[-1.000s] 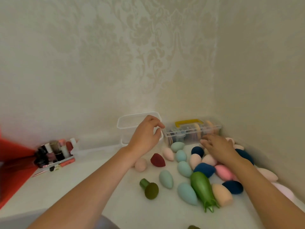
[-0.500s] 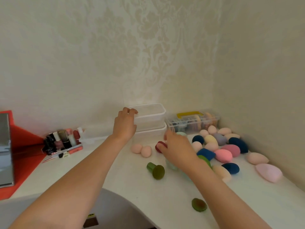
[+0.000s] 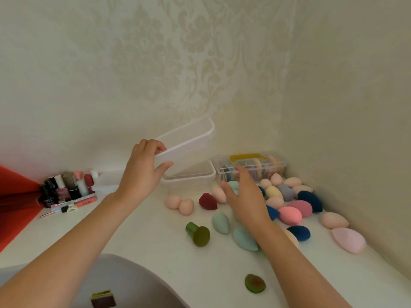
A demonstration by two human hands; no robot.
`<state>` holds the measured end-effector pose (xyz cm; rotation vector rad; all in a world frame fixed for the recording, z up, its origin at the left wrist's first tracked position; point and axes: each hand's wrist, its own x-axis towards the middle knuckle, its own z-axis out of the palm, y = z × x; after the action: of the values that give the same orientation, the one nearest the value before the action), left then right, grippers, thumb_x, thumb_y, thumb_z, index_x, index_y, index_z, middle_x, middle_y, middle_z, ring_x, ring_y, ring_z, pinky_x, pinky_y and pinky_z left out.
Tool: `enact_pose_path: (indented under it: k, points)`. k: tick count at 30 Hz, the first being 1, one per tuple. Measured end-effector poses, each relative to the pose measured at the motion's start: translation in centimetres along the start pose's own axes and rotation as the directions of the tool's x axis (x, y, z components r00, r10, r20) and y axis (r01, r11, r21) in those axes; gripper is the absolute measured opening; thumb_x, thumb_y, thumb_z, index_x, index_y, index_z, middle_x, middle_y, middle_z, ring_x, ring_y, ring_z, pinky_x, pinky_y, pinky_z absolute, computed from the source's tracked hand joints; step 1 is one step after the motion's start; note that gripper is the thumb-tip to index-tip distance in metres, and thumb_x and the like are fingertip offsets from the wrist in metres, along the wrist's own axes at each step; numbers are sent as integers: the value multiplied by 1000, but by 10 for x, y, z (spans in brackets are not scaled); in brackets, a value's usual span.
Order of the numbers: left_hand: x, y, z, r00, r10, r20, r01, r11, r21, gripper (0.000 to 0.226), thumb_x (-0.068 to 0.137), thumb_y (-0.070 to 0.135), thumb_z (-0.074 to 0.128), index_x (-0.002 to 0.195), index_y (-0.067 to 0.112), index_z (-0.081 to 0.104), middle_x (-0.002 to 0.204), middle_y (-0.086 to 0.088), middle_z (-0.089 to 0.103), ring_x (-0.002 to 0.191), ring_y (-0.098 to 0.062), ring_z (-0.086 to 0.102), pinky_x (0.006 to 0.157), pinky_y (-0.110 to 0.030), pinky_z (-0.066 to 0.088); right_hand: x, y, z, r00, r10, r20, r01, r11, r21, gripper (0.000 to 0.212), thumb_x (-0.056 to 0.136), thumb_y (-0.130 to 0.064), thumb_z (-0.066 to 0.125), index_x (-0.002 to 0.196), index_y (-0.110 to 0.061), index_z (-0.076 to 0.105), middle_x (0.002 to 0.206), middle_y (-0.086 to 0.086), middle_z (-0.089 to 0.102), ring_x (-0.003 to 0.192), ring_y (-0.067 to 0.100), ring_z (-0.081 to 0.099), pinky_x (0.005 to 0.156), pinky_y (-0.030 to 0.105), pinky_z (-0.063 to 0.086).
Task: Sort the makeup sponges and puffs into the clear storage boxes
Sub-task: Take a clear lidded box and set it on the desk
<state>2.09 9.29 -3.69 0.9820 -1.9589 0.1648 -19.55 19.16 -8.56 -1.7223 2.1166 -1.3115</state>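
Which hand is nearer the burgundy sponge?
Right. The right hand hovers just right of the burgundy sponge; the left hand grips the tilted clear box farther back-left.

1. Soft, warm, even light is filling the corner; I cannot tell where it is coming from.
2. The patterned wall (image 3: 155, 63) is looking creamy and a little dim, its relief showing only faintly.
3. Faint, soft-edged shadows are lying under my right hand (image 3: 244, 201) and beside the pale pink sponge (image 3: 348, 240) on the white tabletop (image 3: 144, 236).
4. A mild sheen is sitting on the green handle of the olive puff (image 3: 201, 236).
5. My left hand (image 3: 142, 172) and the tilted clear box (image 3: 189, 141) it is gripping are smearing slightly with motion blur.
6. The wide lens is stretching my forearms (image 3: 66, 252) large toward the bottom corners.
7. The red panel (image 3: 13, 207) at the left edge is reading soft and oversaturated.
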Motion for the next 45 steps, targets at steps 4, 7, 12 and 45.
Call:
enact_pose_path:
  k: [4, 7, 12, 45]
  points:
    - [-21, -3, -39, 998, -27, 50, 29, 999, -42, 29, 78, 16, 74, 97, 17, 52, 92, 5, 46, 85, -13, 45, 69, -15, 30, -9, -14, -2, 981, -190, 29, 181, 965, 191, 98, 72, -50, 73, 147, -34, 13, 151, -14, 24, 136, 2, 26, 106, 11, 24]
    - [-40, -15, -70, 985, 0, 172, 8, 999, -46, 26, 81, 26, 72, 94, 28, 49, 92, 13, 47, 87, -1, 49, 75, -17, 38, -19, -27, 0, 945, -326, -16, 321, 920, 225, 105, 67, -47, 78, 146, -37, 11, 152, -14, 16, 133, -7, 18, 92, -10, 15]
    - [-85, -37, -112, 917, 30, 398, -37, 999, 10, 28, 75, 60, 49, 97, 43, 45, 106, 26, 44, 104, 10, 43, 83, -13, 38, -35, -50, 8, 833, -544, -99, 551, 803, 226, 102, 60, -54, 77, 144, -42, 20, 156, -9, 6, 136, -14, 8, 99, -4, 20]
    - [-129, -25, -73, 909, 315, 271, -372, 909, 190, 30, 82, 43, 45, 78, 22, 66, 74, 9, 71, 44, -15, 59, 39, -23, 48, -50, -45, 58, 624, -750, 219, 777, 626, -72, 40, 82, -36, 56, 105, -7, 70, 96, 9, 73, 81, 29, 71, 58, 36, 58]
